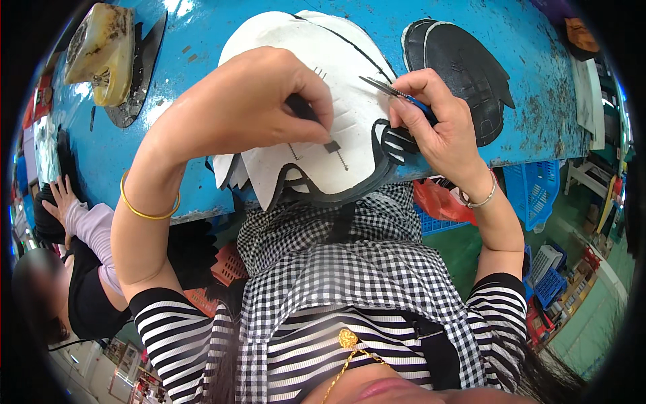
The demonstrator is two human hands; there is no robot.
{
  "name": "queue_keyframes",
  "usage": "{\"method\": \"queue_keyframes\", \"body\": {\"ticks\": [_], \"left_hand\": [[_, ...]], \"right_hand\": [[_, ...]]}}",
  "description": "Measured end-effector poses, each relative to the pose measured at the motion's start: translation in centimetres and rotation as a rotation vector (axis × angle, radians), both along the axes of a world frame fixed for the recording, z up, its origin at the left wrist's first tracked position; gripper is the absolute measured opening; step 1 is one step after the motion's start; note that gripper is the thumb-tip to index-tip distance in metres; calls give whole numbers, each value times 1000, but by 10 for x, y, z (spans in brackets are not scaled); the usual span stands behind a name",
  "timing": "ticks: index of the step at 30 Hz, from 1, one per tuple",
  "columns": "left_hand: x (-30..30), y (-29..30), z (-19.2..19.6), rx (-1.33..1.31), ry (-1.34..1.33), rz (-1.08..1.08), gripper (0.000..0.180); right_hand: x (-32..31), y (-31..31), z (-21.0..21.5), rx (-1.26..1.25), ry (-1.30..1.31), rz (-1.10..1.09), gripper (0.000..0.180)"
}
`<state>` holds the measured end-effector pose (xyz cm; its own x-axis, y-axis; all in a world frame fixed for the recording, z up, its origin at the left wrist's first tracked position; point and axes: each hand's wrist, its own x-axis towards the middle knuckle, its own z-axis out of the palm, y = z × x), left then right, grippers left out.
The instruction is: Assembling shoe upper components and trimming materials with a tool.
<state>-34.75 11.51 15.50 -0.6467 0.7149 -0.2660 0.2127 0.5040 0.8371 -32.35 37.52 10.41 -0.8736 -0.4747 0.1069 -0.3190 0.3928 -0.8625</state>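
The white shoe upper piece lay near the middle of the frame on the blue worktop, its lower edge hanging over the worktop's near rim. It was a broad, rounded white sheet with a black trim band curving along its bottom, thin black seam lines across its top, short stitch marks, and a small dark square patch close to its centre. The left hand pressed down on the sheet from the left, its grip pinched together on a dark, slim object whose kind could not be told. The right hand sat at the sheet's right edge, its grip clamped on small scissors with a blue handle, the metal blades pointing up and left over the white surface.

To the right of the sheet a black shoe piece lay flat, just apart from it. In the upper left, a yellowed, stained container rested on another dark piece; its contents could not be seen. The worktop's paint was worn and scuffed, with open blue surface between the pieces and toward the upper right. Below the worktop's rim at the right, blue plastic crates stood on a green floor, and a red bag sat just under the edge. At the lower left, another person sat nearby.
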Motion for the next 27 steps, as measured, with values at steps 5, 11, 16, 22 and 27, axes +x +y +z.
{"method": "queue_keyframes", "body": {"ticks": [5,11,16,22,27], "left_hand": [[0,4,-3,-104,142,11,11],[1,5,-7,-86,405,-54,14],[-3,-4,-1,-210,503,13,21],[-6,-12,-5,-169,305,33,19],[-2,-9,-7,-125,372,46,18]], "right_hand": [[-1,-1,3,8,-20,8,13],[-23,3,18,120,330,439,16],[-20,-12,25,324,472,478,19],[-32,-10,32,269,309,605,17],[-31,-21,36,423,470,535,19]]}}
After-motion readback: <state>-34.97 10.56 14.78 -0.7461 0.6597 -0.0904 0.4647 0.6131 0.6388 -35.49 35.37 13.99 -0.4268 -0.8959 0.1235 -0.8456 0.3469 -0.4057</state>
